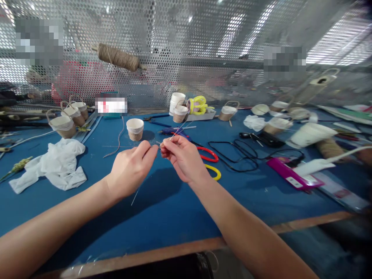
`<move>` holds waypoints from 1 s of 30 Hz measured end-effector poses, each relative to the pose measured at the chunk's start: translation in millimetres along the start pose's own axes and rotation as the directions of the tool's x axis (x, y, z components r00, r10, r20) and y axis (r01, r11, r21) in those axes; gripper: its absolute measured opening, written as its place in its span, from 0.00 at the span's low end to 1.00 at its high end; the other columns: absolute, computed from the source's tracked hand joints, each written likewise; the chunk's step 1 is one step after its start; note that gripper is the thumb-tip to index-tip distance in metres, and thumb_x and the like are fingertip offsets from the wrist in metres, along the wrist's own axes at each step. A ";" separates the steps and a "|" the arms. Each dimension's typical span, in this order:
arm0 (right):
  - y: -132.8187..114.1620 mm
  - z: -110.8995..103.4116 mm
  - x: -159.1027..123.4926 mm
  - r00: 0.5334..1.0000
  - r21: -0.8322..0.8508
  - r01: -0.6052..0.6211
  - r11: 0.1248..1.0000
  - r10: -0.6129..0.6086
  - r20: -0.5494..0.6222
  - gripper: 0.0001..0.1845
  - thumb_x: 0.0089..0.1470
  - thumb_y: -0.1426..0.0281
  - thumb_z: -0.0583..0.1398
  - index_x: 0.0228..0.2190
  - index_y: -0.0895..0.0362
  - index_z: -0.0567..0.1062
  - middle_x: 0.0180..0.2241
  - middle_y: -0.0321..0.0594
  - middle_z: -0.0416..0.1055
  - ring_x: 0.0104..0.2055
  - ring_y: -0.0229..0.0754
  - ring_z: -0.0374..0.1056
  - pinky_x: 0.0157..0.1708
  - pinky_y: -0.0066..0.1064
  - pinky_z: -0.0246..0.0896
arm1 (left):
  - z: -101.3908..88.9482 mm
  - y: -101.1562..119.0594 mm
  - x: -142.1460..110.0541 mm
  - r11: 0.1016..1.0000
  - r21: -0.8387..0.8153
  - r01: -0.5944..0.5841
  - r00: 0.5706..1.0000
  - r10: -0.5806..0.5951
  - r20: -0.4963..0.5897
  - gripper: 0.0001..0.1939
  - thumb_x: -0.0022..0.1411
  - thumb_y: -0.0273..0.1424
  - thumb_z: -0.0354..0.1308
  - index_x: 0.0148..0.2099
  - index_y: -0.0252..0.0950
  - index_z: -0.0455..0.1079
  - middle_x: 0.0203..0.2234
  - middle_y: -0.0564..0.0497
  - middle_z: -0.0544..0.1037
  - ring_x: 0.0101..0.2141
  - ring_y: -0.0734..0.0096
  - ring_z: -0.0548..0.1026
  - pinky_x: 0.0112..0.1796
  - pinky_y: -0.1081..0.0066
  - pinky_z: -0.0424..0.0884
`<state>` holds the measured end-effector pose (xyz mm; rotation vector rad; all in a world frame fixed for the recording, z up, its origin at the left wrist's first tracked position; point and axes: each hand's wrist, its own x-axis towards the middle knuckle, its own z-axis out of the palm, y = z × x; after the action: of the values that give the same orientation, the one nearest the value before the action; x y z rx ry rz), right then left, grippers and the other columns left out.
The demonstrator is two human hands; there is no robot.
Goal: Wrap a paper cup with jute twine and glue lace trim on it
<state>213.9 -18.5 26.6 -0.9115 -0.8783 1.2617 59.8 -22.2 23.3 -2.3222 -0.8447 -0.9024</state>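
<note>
Above the middle of the blue table, my left hand (128,169) and my right hand (184,157) meet almost fingertip to fingertip. Thin, pale wire-like strands (179,128) rise from my right hand's pinched fingers toward the upper right. My left hand is closed with thumb and forefinger together at the strands' lower end; its exact grip is partly hidden. Another thin strand (135,196) shows below my left hand. Just beyond the hands stands a small cup (136,134), white on top and brown twine-wrapped below. Red and yellow looped handles (213,173) lie beside my right wrist.
Handled cups (62,127) and crumpled white cloth (58,164) are at left. A blue-handled tool (177,133), yellow-handled scissors (199,105), a black cable (241,155) and a purple power strip (290,174) are beyond or right. A twine spool (117,58) hangs on the mesh.
</note>
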 end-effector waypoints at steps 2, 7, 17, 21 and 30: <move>2.6 2.3 -2.4 1.000 -0.006 0.008 1.000 -0.008 0.006 0.12 0.36 0.68 0.68 0.20 0.58 0.69 0.20 0.32 0.71 0.23 0.31 0.65 0.26 0.27 0.59 | -2.2 0.3 0.8 0.999 -0.001 0.034 0.999 -0.034 0.022 0.11 0.64 0.25 0.45 0.34 0.33 0.70 0.24 0.51 0.68 0.17 0.77 0.64 0.15 0.77 0.58; 4.2 5.8 -5.7 0.998 -0.024 0.059 0.998 -0.058 0.016 0.12 0.38 0.67 0.67 0.21 0.57 0.69 0.20 0.31 0.70 0.23 0.32 0.65 0.28 0.29 0.61 | -3.3 -3.3 2.0 0.982 -0.132 0.137 0.991 -0.135 0.023 0.13 0.63 0.26 0.46 0.33 0.34 0.71 0.28 0.50 0.70 0.19 0.78 0.64 0.16 0.77 0.57; 9.2 10.5 -2.5 0.991 -0.009 0.132 0.991 -0.132 -0.015 0.10 0.38 0.70 0.67 0.21 0.56 0.69 0.19 0.31 0.70 0.23 0.33 0.65 0.26 0.28 0.62 | 15.7 -0.6 10.1 -0.399 -0.626 0.670 0.535 -0.325 0.780 0.12 0.55 0.36 0.56 0.27 0.32 0.65 0.17 0.60 0.58 0.13 0.87 0.46 0.14 0.80 0.47; 7.5 7.0 1.5 0.997 -0.030 0.064 0.997 -0.065 -0.029 0.11 0.37 0.69 0.67 0.21 0.57 0.69 0.19 0.31 0.70 0.22 0.31 0.64 0.26 0.28 0.61 | 16.4 1.7 2.1 -0.321 -0.634 0.704 0.544 -0.330 0.771 0.15 0.57 0.40 0.55 0.26 0.33 0.64 0.18 0.56 0.63 0.14 0.86 0.50 0.15 0.80 0.50; 6.9 1.7 8.8 0.999 -0.042 -0.002 0.999 0.000 -0.054 0.12 0.36 0.68 0.68 0.20 0.58 0.69 0.19 0.31 0.70 0.21 0.31 0.64 0.23 0.26 0.59 | -4.6 -19.5 -22.3 0.954 -0.300 0.018 0.999 -0.008 0.035 0.10 0.64 0.24 0.47 0.39 0.33 0.70 0.36 0.43 0.74 0.35 0.66 0.70 0.35 0.67 0.68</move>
<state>210.6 -9.2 21.3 -0.9756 -0.8643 1.2180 31.2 -20.0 14.5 -2.5994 -0.7813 -1.0637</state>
